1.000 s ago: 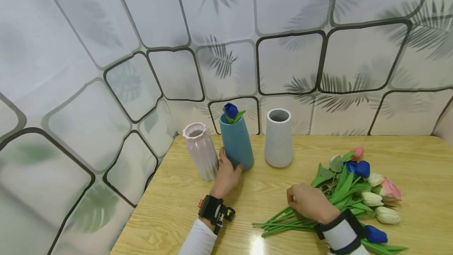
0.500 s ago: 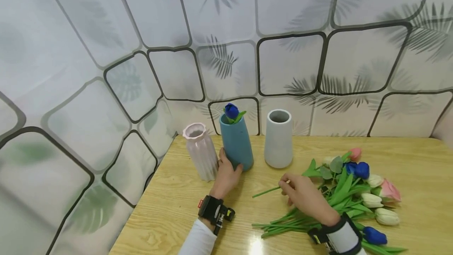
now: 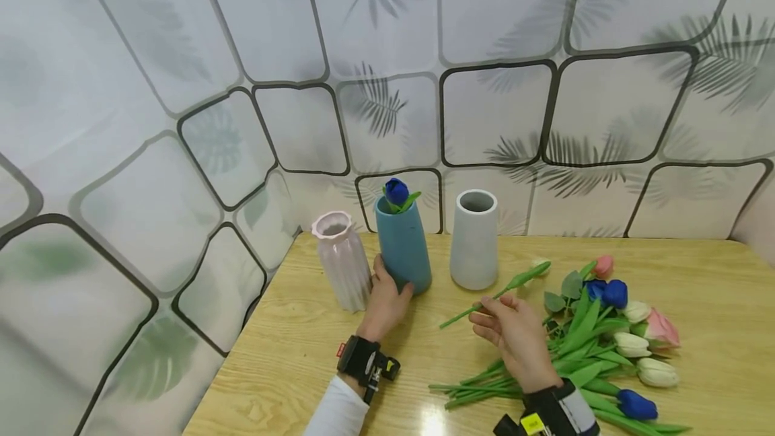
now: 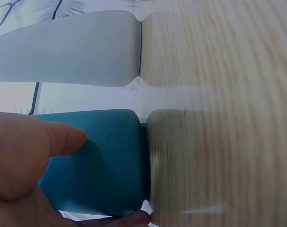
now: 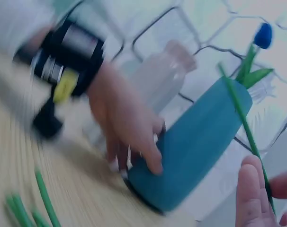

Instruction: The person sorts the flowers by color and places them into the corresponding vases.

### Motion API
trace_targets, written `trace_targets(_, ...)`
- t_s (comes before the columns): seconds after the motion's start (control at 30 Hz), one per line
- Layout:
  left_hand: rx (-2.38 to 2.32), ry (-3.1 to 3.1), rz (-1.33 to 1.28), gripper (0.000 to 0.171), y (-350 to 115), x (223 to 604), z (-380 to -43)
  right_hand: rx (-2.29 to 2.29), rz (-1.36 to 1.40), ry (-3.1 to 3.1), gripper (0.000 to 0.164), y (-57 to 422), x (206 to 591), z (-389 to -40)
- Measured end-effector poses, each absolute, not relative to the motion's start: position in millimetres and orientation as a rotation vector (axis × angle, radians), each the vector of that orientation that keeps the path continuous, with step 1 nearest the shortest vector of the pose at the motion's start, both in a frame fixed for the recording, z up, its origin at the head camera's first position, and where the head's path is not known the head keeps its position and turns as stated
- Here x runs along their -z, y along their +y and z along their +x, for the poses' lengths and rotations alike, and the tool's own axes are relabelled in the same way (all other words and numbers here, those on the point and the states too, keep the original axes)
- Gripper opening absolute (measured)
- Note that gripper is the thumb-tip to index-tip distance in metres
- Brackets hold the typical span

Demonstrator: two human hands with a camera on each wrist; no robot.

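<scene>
My left hand (image 3: pixel 386 303) grips the lower part of a teal vase (image 3: pixel 403 247), thumb on one side and fingers on the other. A blue tulip (image 3: pixel 396 191) stands in that vase, its bloom and leaves above the rim. Between thumb and fingers, my right hand (image 3: pixel 516 338) pinches the green stem of a white tulip (image 3: pixel 522 278). Its pale bloom points away to the right, partly hidden by a leaf, and the stem end points left toward the teal vase. In the right wrist view, the stem (image 5: pixel 244 120) crosses in front of the teal vase's upper part.
Left of the teal vase stands a pink ribbed vase (image 3: pixel 344 268); to its right stands a white vase (image 3: pixel 474 247). A pile of tulips and other flowers (image 3: pixel 605 338) lies on the wooden table (image 3: pixel 284 369) at the right. A patterned curtain rises behind the table.
My right hand has drawn the white tulip out of the pile and raised it, turning so the palm shows more. The left hand stays at the teal vase.
</scene>
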State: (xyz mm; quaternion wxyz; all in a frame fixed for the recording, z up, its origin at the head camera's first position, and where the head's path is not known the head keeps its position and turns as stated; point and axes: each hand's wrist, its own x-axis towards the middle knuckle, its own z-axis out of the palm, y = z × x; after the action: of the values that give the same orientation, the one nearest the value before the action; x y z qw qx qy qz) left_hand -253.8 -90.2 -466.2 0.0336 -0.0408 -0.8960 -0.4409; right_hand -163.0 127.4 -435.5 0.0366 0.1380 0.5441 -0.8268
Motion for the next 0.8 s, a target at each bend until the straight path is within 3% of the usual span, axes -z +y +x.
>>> trace_targets(0.1,1.361,-2.754,-0.125,0.088,-90,466,-254,2.623,0.397,1.407,0.004,129,442,-162)
trace_targets(0.17,1.355,-2.757,-0.118,0.088,-89,466,-254,2.644,0.404,1.328,0.008,130,446,-162)
trace_targets(0.37,1.33,-2.768,-0.116,0.087,-89,467,-254,2.624,0.517,1.235,0.051,132,449,-165)
trace_targets(0.43,1.327,-2.769,-0.123,0.086,-89,466,-254,2.617,0.547,1.214,0.058,133,449,-165)
trace_targets(0.5,1.31,-2.782,-0.131,0.086,-90,465,-253,2.613,0.575,1.21,0.053,134,448,-165)
trace_targets(0.63,1.178,-2.877,-0.149,0.083,-89,461,-250,2.622,0.621,1.197,0.025,138,449,-166)
trace_targets(0.8,0.92,-2.986,-0.259,0.049,-89,450,-240,2.656,0.625,1.197,0.022,139,449,-167)
